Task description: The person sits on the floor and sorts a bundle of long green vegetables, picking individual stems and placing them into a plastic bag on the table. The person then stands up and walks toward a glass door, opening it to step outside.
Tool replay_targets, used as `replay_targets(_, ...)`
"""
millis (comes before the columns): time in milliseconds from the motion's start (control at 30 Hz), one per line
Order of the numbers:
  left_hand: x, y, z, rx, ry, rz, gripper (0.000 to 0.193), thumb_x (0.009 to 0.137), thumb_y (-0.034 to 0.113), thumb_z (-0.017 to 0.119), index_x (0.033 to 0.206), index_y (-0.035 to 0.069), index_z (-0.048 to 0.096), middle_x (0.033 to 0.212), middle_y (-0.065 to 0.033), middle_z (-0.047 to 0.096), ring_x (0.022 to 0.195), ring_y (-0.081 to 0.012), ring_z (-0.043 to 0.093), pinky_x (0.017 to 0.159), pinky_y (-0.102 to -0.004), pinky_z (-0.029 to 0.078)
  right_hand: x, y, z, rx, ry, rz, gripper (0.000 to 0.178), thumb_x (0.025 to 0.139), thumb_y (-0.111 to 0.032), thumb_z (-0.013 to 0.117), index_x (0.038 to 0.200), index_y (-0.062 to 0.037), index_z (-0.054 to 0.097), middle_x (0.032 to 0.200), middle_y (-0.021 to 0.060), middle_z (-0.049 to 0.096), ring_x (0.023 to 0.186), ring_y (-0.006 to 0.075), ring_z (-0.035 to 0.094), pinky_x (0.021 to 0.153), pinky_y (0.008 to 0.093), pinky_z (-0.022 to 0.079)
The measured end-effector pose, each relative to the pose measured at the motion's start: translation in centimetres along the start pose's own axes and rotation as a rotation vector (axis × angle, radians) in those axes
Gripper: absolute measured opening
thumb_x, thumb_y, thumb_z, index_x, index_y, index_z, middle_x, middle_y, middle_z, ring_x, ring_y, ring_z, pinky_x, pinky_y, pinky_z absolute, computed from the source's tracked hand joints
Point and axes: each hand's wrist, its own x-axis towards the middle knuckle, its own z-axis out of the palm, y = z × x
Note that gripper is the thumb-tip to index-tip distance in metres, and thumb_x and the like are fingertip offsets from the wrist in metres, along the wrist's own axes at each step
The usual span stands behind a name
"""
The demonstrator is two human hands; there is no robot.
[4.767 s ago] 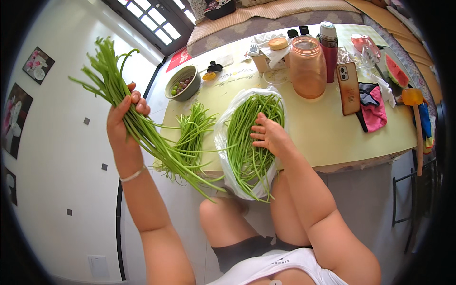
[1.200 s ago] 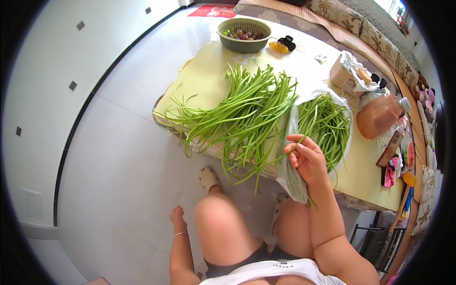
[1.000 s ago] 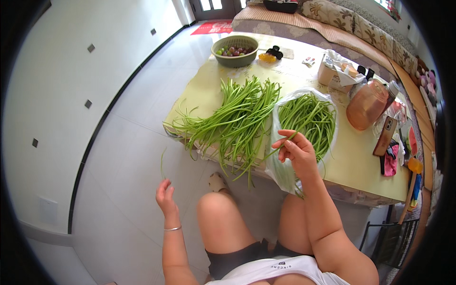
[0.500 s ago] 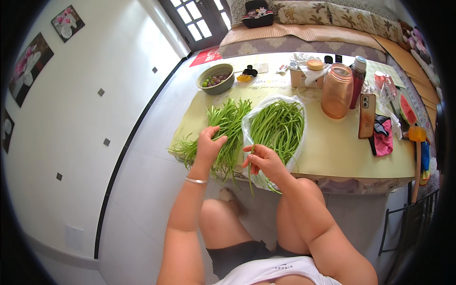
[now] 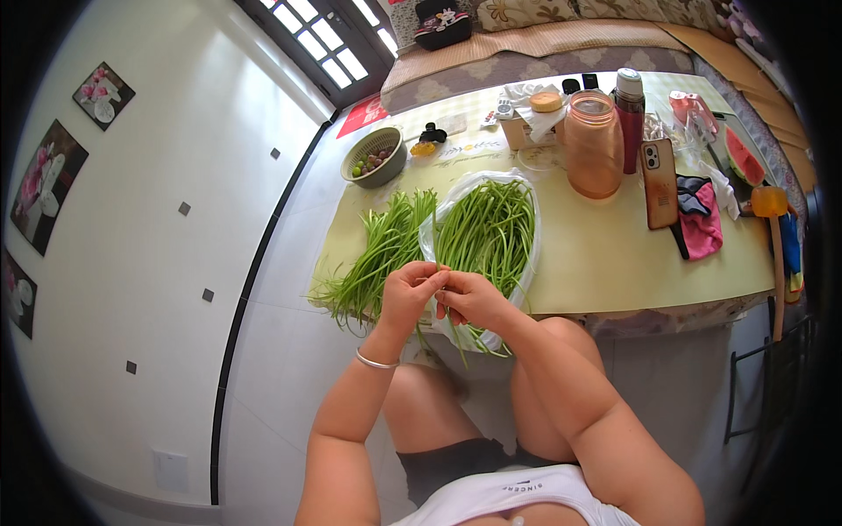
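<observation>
With my left hand [image 5: 410, 294] and right hand [image 5: 467, 300] together, pinched on one green stalk [image 5: 436, 263] over the tabletop's [image 5: 605, 263] near edge, I should snap cleanly above the bag of stalks [image 5: 487, 232].

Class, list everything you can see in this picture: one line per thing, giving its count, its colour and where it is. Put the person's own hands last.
Table: one, pale yellow top, centre.
Loose stems: one pile, green, table's left end.
Bag: one, clear plastic, holding green stems, beside the pile.
Bowl: one, green, fruit inside, far left of table.
Jar: one, orange-tinted, mid table.
Flask: one, red with pale cap, behind jar.
Phone: one, tan case, right of jar.
Cloth: one, pink and dark, right of phone.
Watermelon slice: one, red, far right.
Wall pictures: four, flowers on dark ground, left wall.
Bracelet: one, silver, left wrist.
Left hand: pinching a stem with the right.
Right hand: same stem, over the bag's near edge.
</observation>
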Motion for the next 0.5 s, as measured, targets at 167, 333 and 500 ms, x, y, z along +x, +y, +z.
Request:
replay_targets(167, 2.4, 0.7, -1.0, 0.187, 0.154, 0.046, 0.012, 0.086, 0.011, 0.068, 0.087, -0.001, 0.07, 0.073, -0.0058, 0.068, 0.064, -0.0087, 0.059, 0.06, -0.0231, 0.046, -0.4, 0.0, -0.5, -0.053, 0.026, 0.002, 0.032, 0.094, -0.015, 0.054, 0.12, 0.0026, 0.056, 0.09, 0.0081, 0.066, 0.057, 0.0111, 0.06, 0.051, 0.0248, 0.048)
replay_targets(333, 7.9, -0.6, -8.1, 0.563, 0.299, 0.047, 0.022, 0.082, 0.016, 0.071, 0.093, -0.004, 0.07, 0.075, -0.008, 0.069, 0.068, -0.0126, 0.063, 0.064, -0.0268, 0.049, 0.1, 0.5, -2.1, -0.019, 0.182, 0.084, 0.032, 0.093, -0.018, 0.056, 0.117, 0.0026, 0.056, 0.093, 0.009, 0.067, 0.063, 0.0122, 0.063, 0.055, 0.0262, 0.049)
replay_targets(500, 9.6, -2.1, -7.7, 0.945, 0.397, 0.294, 0.024, 0.082, 0.018, 0.071, 0.091, -0.004, 0.072, 0.084, -0.014, 0.071, 0.075, -0.0199, 0.067, 0.068, -0.0307, 0.052, 0.7, 0.4, -3.7, 0.142, 0.299, 0.072, 0.03, 0.094, -0.013, 0.054, 0.119, 0.0046, 0.052, 0.097, 0.0115, 0.067, 0.067, 0.0115, 0.062, 0.057, 0.0239, 0.05)
